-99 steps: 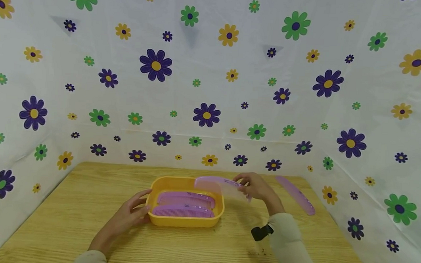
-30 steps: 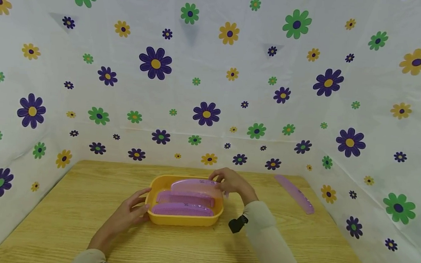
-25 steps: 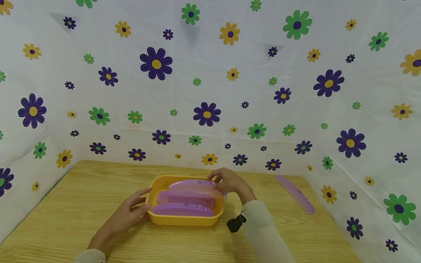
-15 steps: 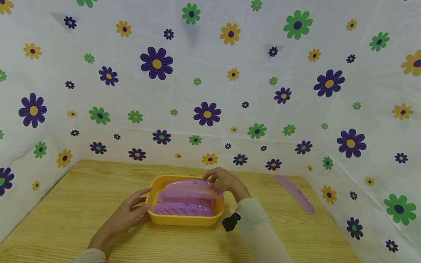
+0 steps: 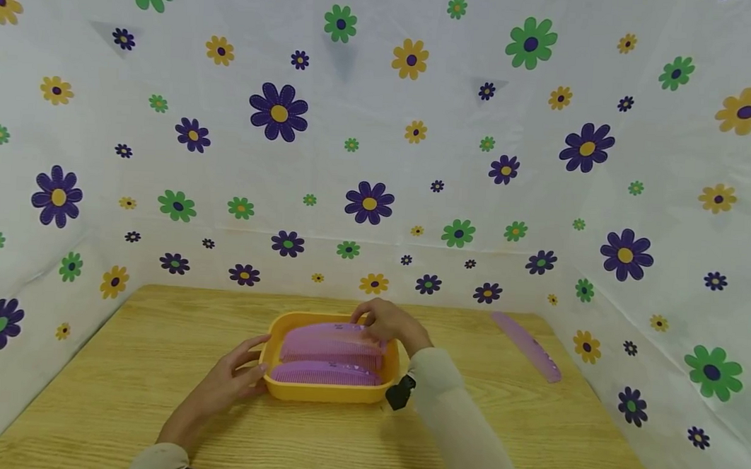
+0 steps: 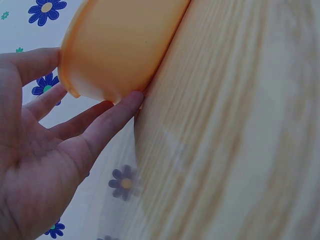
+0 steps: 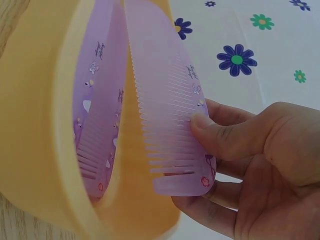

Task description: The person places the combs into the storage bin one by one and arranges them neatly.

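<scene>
My right hand (image 5: pixel 391 323) pinches a translucent purple comb (image 7: pixel 167 95) near one end, thumb on the near face and fingers behind. That comb is over the back part of a yellow plastic tub (image 5: pixel 322 394), its teeth facing down in the head view. Another purple comb (image 5: pixel 325 374) lies along the front of the tub. A further comb in the tub is mostly hidden behind the held one. At the tub's left end, my left hand (image 5: pixel 229 378) touches the wall and rim with nearly straight, spread fingers, as the left wrist view shows.
One more purple comb (image 5: pixel 526 347) lies slanted on the wooden table (image 5: pixel 313 444), towards the back right corner. White cloth walls (image 5: pixel 225 177) with printed flowers enclose the table at the back and both sides.
My right hand has carried the comb leftwards from beyond the tub's right rim and lowered it into the back part of the tub. The left hand has stayed at the tub's left end.
</scene>
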Action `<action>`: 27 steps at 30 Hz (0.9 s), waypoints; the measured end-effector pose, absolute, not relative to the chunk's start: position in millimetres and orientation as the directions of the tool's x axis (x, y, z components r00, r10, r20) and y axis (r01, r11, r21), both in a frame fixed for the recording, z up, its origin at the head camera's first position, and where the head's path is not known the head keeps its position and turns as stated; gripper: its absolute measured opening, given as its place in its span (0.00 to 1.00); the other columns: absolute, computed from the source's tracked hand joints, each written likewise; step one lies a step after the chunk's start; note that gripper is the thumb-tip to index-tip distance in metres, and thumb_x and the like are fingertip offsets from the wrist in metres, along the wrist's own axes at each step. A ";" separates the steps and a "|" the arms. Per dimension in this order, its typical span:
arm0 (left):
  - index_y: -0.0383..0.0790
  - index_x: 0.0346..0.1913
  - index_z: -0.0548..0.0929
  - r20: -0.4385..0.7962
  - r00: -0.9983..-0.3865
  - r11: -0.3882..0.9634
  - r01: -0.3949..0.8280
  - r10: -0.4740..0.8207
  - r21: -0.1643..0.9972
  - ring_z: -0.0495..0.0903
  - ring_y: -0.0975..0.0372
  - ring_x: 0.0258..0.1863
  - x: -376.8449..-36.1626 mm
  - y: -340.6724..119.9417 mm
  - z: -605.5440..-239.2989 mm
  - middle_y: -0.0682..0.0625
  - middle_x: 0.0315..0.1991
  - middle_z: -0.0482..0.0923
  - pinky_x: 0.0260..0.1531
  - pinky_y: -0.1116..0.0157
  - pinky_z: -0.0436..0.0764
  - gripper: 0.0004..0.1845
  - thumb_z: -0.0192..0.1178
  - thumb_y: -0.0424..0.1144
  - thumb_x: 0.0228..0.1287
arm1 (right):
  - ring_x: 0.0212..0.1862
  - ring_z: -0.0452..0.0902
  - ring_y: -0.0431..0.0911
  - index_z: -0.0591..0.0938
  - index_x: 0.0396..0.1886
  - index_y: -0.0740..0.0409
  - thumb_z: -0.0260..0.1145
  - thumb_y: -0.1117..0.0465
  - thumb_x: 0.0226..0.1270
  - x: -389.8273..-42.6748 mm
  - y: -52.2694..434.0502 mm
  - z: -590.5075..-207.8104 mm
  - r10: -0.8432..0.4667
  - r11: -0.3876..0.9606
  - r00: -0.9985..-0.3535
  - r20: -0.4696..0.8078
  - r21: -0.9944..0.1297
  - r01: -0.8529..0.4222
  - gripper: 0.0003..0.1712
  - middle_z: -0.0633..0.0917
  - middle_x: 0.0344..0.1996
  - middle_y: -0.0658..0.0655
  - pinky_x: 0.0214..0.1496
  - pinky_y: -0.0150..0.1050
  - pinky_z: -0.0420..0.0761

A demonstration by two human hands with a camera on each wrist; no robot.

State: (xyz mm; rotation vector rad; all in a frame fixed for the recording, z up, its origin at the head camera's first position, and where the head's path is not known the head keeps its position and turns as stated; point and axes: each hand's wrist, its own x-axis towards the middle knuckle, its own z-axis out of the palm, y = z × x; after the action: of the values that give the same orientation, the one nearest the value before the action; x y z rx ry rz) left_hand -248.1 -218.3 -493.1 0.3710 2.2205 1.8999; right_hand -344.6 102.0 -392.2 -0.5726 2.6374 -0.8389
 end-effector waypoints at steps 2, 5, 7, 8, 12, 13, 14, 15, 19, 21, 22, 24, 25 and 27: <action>0.45 0.82 0.54 0.011 -0.950 0.145 0.059 0.312 0.988 0.76 0.42 0.67 -247.9 -218.4 -493.1 0.26 0.75 0.60 0.56 0.57 0.88 0.35 0.56 0.42 0.80 | 0.41 0.79 0.50 0.87 0.50 0.53 0.65 0.72 0.70 -345.1 99.6 -393.0 -0.459 0.750 -0.869 -0.184 -0.604 -0.268 0.15 0.87 0.48 0.63 0.38 0.36 0.87; 0.45 0.82 0.54 0.010 -0.950 0.141 0.056 0.311 0.988 0.76 0.41 0.68 -247.9 -218.3 -493.0 0.26 0.75 0.60 0.56 0.56 0.88 0.35 0.56 0.42 0.79 | 0.42 0.78 0.50 0.87 0.50 0.52 0.67 0.70 0.70 -346.8 97.4 -395.0 -0.444 0.765 -0.872 -0.203 -0.593 -0.251 0.14 0.86 0.47 0.61 0.44 0.37 0.88; 0.44 0.82 0.54 0.014 -0.949 0.140 0.061 0.315 0.988 0.75 0.40 0.68 -248.3 -218.4 -493.1 0.26 0.75 0.60 0.56 0.56 0.88 0.35 0.56 0.42 0.80 | 0.43 0.79 0.50 0.87 0.50 0.51 0.68 0.70 0.69 -348.2 96.6 -397.0 -0.433 0.770 -0.876 -0.213 -0.593 -0.236 0.14 0.86 0.47 0.61 0.47 0.40 0.89; 0.44 0.82 0.54 0.016 -0.948 0.139 0.063 0.317 0.988 0.75 0.40 0.68 -248.4 -218.5 -493.2 0.26 0.75 0.60 0.56 0.56 0.88 0.35 0.56 0.42 0.80 | 0.43 0.78 0.50 0.87 0.50 0.51 0.68 0.70 0.69 -348.8 96.5 -397.5 -0.430 0.771 -0.877 -0.215 -0.592 -0.233 0.14 0.86 0.48 0.60 0.48 0.40 0.88; 0.44 0.82 0.54 0.019 -0.947 0.137 0.067 0.321 0.988 0.76 0.40 0.68 -248.6 -218.7 -493.0 0.25 0.75 0.60 0.56 0.56 0.88 0.35 0.56 0.42 0.80 | 0.38 0.78 0.48 0.86 0.50 0.52 0.68 0.71 0.69 -351.5 96.5 -399.9 -0.431 0.756 -0.872 -0.231 -0.620 -0.209 0.14 0.85 0.47 0.61 0.39 0.36 0.87; 0.44 0.82 0.54 0.018 -0.947 0.138 0.066 0.320 0.988 0.76 0.40 0.67 -248.6 -218.7 -492.8 0.25 0.75 0.60 0.56 0.56 0.88 0.36 0.56 0.42 0.80 | 0.36 0.78 0.48 0.86 0.50 0.53 0.68 0.71 0.69 -352.1 96.5 -400.3 -0.431 0.751 -0.871 -0.236 -0.629 -0.202 0.14 0.86 0.47 0.61 0.37 0.35 0.85; 0.44 0.82 0.54 0.018 -0.947 0.140 0.066 0.321 0.988 0.76 0.40 0.67 -248.5 -218.7 -492.6 0.25 0.75 0.60 0.56 0.56 0.88 0.36 0.56 0.42 0.79 | 0.34 0.78 0.48 0.86 0.50 0.53 0.68 0.71 0.69 -352.8 96.3 -401.0 -0.433 0.746 -0.869 -0.242 -0.637 -0.194 0.14 0.86 0.47 0.61 0.35 0.34 0.85; 0.44 0.82 0.54 0.014 -0.948 0.141 0.062 0.318 0.988 0.77 0.41 0.67 -248.5 -218.7 -492.5 0.25 0.75 0.60 0.56 0.56 0.88 0.36 0.56 0.42 0.79 | 0.34 0.78 0.48 0.86 0.50 0.53 0.68 0.71 0.69 -353.5 96.0 -401.8 -0.429 0.746 -0.869 -0.248 -0.640 -0.186 0.14 0.85 0.47 0.61 0.34 0.34 0.84; 0.45 0.82 0.55 0.012 -0.950 0.152 0.062 0.312 0.986 0.77 0.42 0.67 -248.2 -218.6 -492.2 0.26 0.75 0.60 0.56 0.57 0.88 0.35 0.56 0.43 0.80 | 0.41 0.77 0.50 0.86 0.50 0.51 0.68 0.70 0.69 -355.4 94.8 -406.1 -0.408 0.766 -0.876 -0.256 -0.619 -0.176 0.14 0.85 0.47 0.59 0.44 0.39 0.88; 0.44 0.82 0.54 0.010 -0.951 0.158 0.062 0.310 0.985 0.77 0.42 0.67 -247.9 -218.3 -492.4 0.26 0.75 0.60 0.56 0.57 0.88 0.35 0.56 0.42 0.80 | 0.45 0.77 0.51 0.87 0.49 0.50 0.68 0.70 0.68 -356.0 94.1 -409.0 -0.397 0.780 -0.881 -0.257 -0.601 -0.175 0.15 0.84 0.47 0.58 0.52 0.43 0.88; 0.44 0.82 0.54 0.009 -0.951 0.161 0.062 0.309 0.985 0.77 0.41 0.67 -247.8 -218.2 -492.5 0.25 0.75 0.60 0.56 0.57 0.88 0.35 0.56 0.42 0.80 | 0.46 0.77 0.51 0.87 0.49 0.50 0.68 0.71 0.68 -356.4 93.7 -410.3 -0.394 0.782 -0.882 -0.259 -0.598 -0.174 0.15 0.84 0.47 0.57 0.54 0.45 0.88; 0.45 0.82 0.55 0.001 -0.954 0.163 0.052 0.300 0.985 0.76 0.42 0.67 -247.5 -217.7 -492.7 0.26 0.75 0.61 0.57 0.57 0.87 0.35 0.56 0.42 0.80 | 0.46 0.77 0.52 0.87 0.48 0.50 0.67 0.72 0.68 -357.1 92.6 -412.5 -0.385 0.786 -0.884 -0.267 -0.596 -0.162 0.15 0.84 0.46 0.57 0.58 0.47 0.87; 0.46 0.82 0.55 -0.005 -0.955 0.167 0.047 0.296 0.985 0.76 0.42 0.67 -247.6 -217.5 -493.0 0.27 0.75 0.61 0.57 0.58 0.87 0.35 0.56 0.42 0.80 | 0.46 0.77 0.52 0.87 0.48 0.50 0.67 0.72 0.68 -357.5 92.1 -413.2 -0.382 0.786 -0.884 -0.268 -0.597 -0.159 0.15 0.84 0.45 0.57 0.58 0.48 0.87; 0.47 0.82 0.56 -0.013 -0.958 0.174 0.039 0.288 0.984 0.77 0.42 0.67 -247.7 -217.0 -493.1 0.28 0.75 0.61 0.57 0.58 0.87 0.34 0.56 0.42 0.80 | 0.45 0.77 0.51 0.87 0.47 0.51 0.68 0.71 0.68 -358.3 91.1 -414.2 -0.379 0.786 -0.886 -0.269 -0.599 -0.154 0.14 0.83 0.44 0.57 0.56 0.46 0.87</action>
State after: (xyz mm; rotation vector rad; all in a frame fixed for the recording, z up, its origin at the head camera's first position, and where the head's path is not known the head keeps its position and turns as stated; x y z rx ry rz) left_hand -247.7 -217.0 -493.1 0.3183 2.2482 1.8748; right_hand -358.3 91.1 -414.2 -0.4043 2.5996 -0.8249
